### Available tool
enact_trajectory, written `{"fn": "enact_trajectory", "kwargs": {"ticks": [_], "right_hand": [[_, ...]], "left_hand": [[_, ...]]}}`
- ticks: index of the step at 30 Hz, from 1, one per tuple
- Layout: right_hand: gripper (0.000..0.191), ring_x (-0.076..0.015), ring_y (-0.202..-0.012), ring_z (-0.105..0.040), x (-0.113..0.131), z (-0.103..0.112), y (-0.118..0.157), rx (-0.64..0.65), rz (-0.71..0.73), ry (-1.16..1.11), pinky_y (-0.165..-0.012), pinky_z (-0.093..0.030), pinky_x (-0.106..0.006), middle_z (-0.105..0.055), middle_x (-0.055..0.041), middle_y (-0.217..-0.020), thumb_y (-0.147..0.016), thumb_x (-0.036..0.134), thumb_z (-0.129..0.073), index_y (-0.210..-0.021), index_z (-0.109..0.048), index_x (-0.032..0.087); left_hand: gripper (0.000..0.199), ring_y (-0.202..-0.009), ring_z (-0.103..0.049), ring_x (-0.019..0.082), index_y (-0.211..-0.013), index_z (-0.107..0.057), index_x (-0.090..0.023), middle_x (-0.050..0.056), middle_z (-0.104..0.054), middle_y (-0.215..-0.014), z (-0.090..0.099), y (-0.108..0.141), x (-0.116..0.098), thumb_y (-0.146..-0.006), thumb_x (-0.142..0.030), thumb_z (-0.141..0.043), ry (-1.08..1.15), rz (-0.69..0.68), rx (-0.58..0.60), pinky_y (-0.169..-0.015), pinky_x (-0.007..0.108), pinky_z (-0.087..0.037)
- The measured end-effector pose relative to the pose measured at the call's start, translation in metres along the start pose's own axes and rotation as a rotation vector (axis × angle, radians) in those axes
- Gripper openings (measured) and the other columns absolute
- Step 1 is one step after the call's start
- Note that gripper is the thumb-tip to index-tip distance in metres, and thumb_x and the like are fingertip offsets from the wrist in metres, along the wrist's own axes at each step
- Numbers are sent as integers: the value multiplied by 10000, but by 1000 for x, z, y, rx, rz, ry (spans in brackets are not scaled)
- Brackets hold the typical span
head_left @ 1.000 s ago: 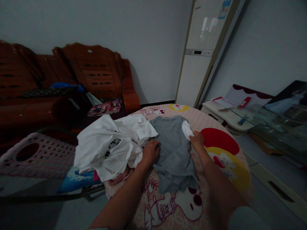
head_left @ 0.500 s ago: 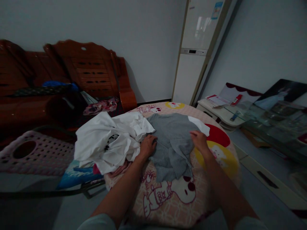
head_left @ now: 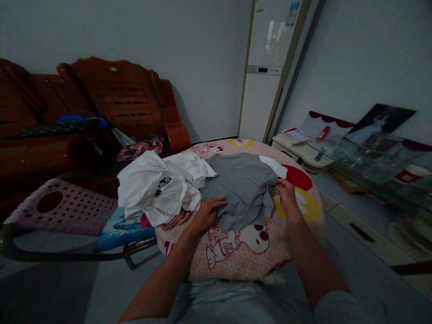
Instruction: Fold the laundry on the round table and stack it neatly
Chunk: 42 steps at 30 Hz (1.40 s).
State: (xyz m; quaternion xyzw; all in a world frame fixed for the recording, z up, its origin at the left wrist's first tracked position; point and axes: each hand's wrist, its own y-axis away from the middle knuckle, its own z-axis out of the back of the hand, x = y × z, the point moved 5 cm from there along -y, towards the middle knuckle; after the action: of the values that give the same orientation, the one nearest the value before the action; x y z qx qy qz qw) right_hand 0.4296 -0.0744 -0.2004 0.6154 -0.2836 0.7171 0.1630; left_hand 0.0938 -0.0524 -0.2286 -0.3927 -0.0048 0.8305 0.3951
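A grey knit top point(head_left: 236, 180) with a ribbed edge lies rumpled on a round table with a pink patterned cover point(head_left: 222, 265). My right hand point(head_left: 286, 191) is closed in a pinch on the top's right edge, where the fabric is drawn up into folds. At the lower left edge of the top, my left hand point(head_left: 206, 215) rests with fingers stretched out over the cloth. Left of the grey top is a heap of white clothing point(head_left: 148, 184) with a black print. A pinkish garment point(head_left: 175, 220) peeks out beneath that heap.
A chair with a woven pink back point(head_left: 77, 211) and a blue cushion point(head_left: 124, 229) stands against the table's left side. Behind it is a wooden bench point(head_left: 128, 103). To the right are a glass-topped stand point(head_left: 364, 166) and a white cabinet point(head_left: 300, 150). A tall air conditioner point(head_left: 259, 99) fills the corner.
My right hand has closed on the grey top's right edge and lifted it into folds. My left hand has moved down along the top's left side. The whole view has shifted slightly.
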Motion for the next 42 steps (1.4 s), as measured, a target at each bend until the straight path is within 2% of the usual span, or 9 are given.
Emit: {"fn": "enact_trajectory", "kwargs": {"ticks": [3,7,12,17,23,28,33,36,42], "right_hand": [[231,-221,-745,-658,-13,31,15,-152,-59,-188,-708,-529,-355,-720,-55,-766,-628,328,-612,-756,-693,155],[313,-241,-856,-672,-27,50,35,-270,-59,-167,-741,-533,-355,-728,-115,-924,-688,405,-592,-840,-681,147],[552,-240,-890,-688,-37,48,52,-292,-133,-151,-746,-538,-363,-692,-160,-1094,-804,576,-476,-1094,-635,133],[645,-268,-1030,-631,-22,34,67,-183,86,217,-889,-495,-401,-638,-176,-1223,-689,527,-659,-1196,-601,132],[233,-269,-985,-587,-9,14,74,-90,289,692,-922,-441,-408,-678,-148,-995,-779,256,-511,-912,-670,150],[260,-232,-853,-590,-7,18,69,-157,240,780,-814,-442,-338,-673,-121,-884,-873,271,-421,-839,-657,168],[267,-269,-978,-597,-13,7,75,-37,340,946,-904,-424,-370,-676,-159,-1026,-816,269,-587,-1035,-655,132],[222,-261,-954,-603,-16,3,77,-19,356,1060,-894,-421,-362,-684,-158,-976,-857,190,-501,-982,-678,140],[336,-232,-820,-608,-10,20,62,-96,215,954,-759,-437,-329,-687,-130,-853,-895,215,-360,-815,-680,150]], "left_hand": [[767,-1303,-511,205,-1318,-591,-231,54,-575,-1391,-10,11,-18,-613,20,-422,6,-88,70,-1190,501,-252],[789,-1340,-469,196,-1437,-468,-261,63,-504,-1458,-18,13,-27,-709,35,-396,-71,-111,36,-1156,461,-333],[649,-1325,-484,236,-1349,-574,-260,86,-495,-1461,-20,6,-35,-763,-2,-467,-170,-128,72,-1102,447,-402],[603,-1315,-488,279,-1310,-609,-251,111,-474,-1476,-24,9,-45,-737,-69,-576,-217,-159,109,-1108,503,-370],[368,-1251,-528,244,-1102,-696,-192,115,-578,-1355,-28,11,-53,-805,-75,-514,-165,-173,-44,-1079,446,-406],[308,-1034,-611,216,-1115,-650,-184,90,-678,-1083,-15,4,-61,-879,-138,-457,-68,-98,-131,-940,378,-488],[413,-1034,-612,243,-1122,-645,-191,99,-678,-1093,-25,4,-48,-744,-69,-533,-142,-51,-65,-949,401,-477],[446,-1045,-612,241,-1113,-644,-183,95,-683,-1078,-32,8,-42,-709,-44,-516,-143,-64,-56,-959,396,-464],[264,-927,-642,220,-1081,-620,-186,73,-692,-966,-27,10,-41,-873,-176,-457,-134,24,-116,-861,352,-494]]}}
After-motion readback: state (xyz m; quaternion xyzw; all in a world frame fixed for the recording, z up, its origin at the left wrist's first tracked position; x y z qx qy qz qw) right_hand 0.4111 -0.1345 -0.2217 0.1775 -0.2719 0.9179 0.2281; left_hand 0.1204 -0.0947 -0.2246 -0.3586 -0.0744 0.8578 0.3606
